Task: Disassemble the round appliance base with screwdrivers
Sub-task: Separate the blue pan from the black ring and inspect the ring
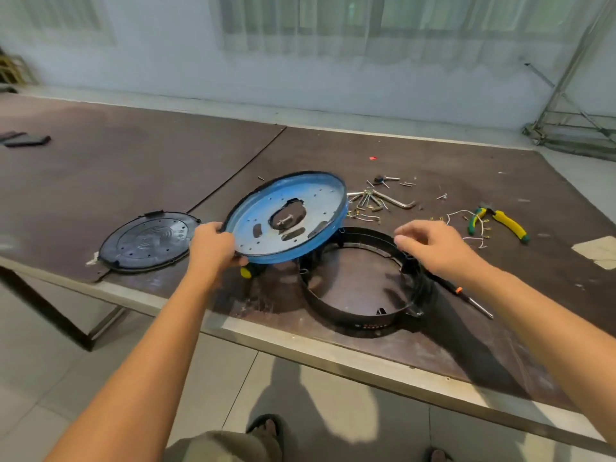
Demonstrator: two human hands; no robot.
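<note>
**Blue plate held tilted above the black ring**

Gripped at its near-left rim by the left hand (213,243), thumb on top and fingers curled beneath: the round blue plate (290,218), raised off the table and tilted with its far edge high, with slots and a bolt at its centre. Just beneath and to the right, lying flat on the table (133,168): the black ring (363,315) of the base, open through the middle. Above the ring's right rim, the right hand (433,243), fingers loosely bent, nothing in them; contact with the rim impossible to tell. Poking out under the plate's near edge, a yellow handle (246,271). Right of the ring, partly under the right forearm, a screwdriver (466,295) with an orange collar. Left of the plate, flat on the table, a black round cover (146,241).

Surface: dark brown boards, worn and scuffed, joined at a seam (240,171) running away to the far edge, with pale edging along the near side. Farther back, hex keys (380,201) and loose screws (406,184); to the right, yellow-green pliers (500,221) among thin wires (460,216).

Room: pale tiled floor (300,395), white wall (166,61), sheer curtains (366,21) over windows, a metal frame (573,105) in the far right corner.
</note>
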